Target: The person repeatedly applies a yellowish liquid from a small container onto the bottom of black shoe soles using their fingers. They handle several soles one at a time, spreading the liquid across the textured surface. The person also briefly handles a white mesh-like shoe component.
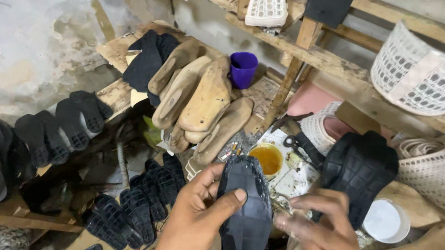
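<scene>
1. The left hand (196,219) is clamped on a black rubber shoe sole (245,214), with the thumb pressed across its upper face and the fingers wrapped behind it.
2. The sole stands nearly upright at the bottom middle of the view, in front of the workbench (264,93), tread side facing the camera.
3. The right hand (324,241) hovers just beside the sole's right edge, fingers curled loosely together and smeared with glue; whether it touches the sole I cannot tell.
4. Just behind the hands, on the near edge of the workbench, sits a small open tin of yellow glue (268,158).
5. A second black sole (360,169) leans upright to the right of the tin, above a white lid (386,221).
6. Wooden shoe lasts (202,102) lie heaped at the bench's middle, with a purple cup (242,69) behind them.
7. Rows of black soles (56,126) line the wooden rack at the left.
8. A white mesh basket (429,75) rests on the shelf at the upper right.
</scene>
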The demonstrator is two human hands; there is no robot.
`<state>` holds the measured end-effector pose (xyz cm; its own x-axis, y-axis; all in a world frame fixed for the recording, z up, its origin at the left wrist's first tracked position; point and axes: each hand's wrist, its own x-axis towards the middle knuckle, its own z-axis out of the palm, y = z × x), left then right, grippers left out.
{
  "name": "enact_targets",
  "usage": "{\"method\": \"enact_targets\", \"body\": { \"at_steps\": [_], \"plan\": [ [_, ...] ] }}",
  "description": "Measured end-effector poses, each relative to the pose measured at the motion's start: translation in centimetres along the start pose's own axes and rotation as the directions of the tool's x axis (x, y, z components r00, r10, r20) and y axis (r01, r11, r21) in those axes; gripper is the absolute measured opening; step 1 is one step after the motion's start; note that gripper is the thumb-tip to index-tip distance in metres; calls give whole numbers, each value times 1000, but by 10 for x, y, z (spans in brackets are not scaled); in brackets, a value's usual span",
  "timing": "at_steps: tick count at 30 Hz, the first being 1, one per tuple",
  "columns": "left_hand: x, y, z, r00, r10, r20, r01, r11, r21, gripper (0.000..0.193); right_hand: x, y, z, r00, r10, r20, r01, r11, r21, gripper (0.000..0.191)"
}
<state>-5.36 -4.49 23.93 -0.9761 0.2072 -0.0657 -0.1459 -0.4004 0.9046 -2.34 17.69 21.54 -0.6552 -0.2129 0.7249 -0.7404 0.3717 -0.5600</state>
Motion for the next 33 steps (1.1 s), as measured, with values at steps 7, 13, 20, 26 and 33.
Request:
{"method": "enact_targets", "body": {
  "at_steps": [7,13,20,26,33],
  "plan": [
    [-8,-5,16,957,-70,282,80,997,-22,47,-1,-8,8,744,663,85,-657,702,273,75],
    [-9,-11,5,968,-216,129,211,976,52,59,16,5,-26,975,-18,222,146,803,-578,63],
    [-5,-18,-9,966,-256,37,254,966,48,59,17,14,-25,864,-348,365,504,610,-611,47],
    [-2,-28,-23,978,-208,25,207,978,26,57,15,20,-19,833,-337,439,548,617,-566,47],
    [2,-36,-43,970,-208,-127,210,978,2,63,12,28,-1,739,-381,556,647,634,-424,46]
  ]
}}
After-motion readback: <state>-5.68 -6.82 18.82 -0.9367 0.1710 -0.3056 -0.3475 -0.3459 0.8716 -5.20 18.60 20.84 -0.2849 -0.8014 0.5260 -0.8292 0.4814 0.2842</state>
